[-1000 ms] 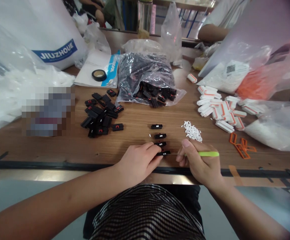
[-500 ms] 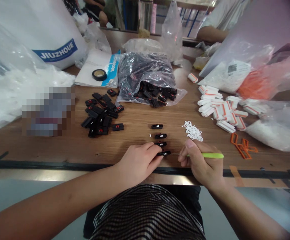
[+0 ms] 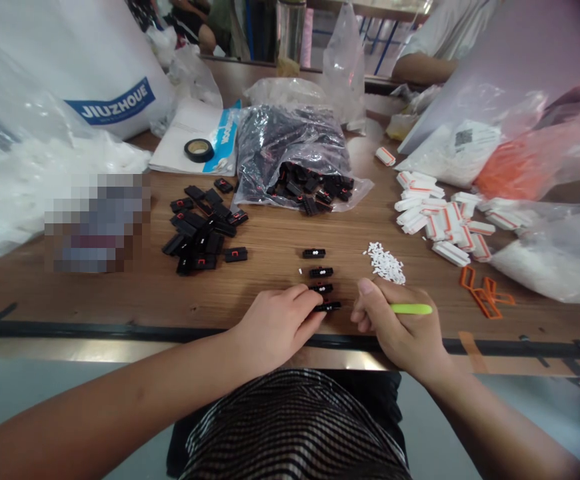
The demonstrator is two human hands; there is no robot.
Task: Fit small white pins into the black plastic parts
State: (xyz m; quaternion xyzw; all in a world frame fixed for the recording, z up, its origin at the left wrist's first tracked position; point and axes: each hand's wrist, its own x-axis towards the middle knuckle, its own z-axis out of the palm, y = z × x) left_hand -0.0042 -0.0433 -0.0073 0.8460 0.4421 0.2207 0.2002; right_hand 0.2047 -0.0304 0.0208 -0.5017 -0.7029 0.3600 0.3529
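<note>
My left hand (image 3: 280,327) pinches the left end of a small black connector housing (image 3: 331,307) with white dots on its face, near the table's front edge. Behind it, more black housings stand in a short column, the farthest one (image 3: 314,253) also showing white dots. My right hand (image 3: 395,320) is closed around a tool with a lime-green handle (image 3: 413,309), just right of the held housing. The tool's tip is not clearly visible. A little pile of tiny white plugs (image 3: 386,263) lies behind my right hand. One loose white plug (image 3: 300,271) rests left of the column.
Black housings are heaped (image 3: 205,230) at left, below an open plastic bag (image 3: 290,133) of more. White-and-orange parts (image 3: 440,213) and orange frames (image 3: 485,293) lie at right. Tape (image 3: 199,150) sits on a booklet (image 3: 170,143). Large bags flank both sides; another person's arm (image 3: 423,67) shows beyond.
My right hand has shifted slightly left with the green-handled tool, whose thin shaft was visible at the housing and no longer shows clearly. My left hand and the housing have stayed put.
</note>
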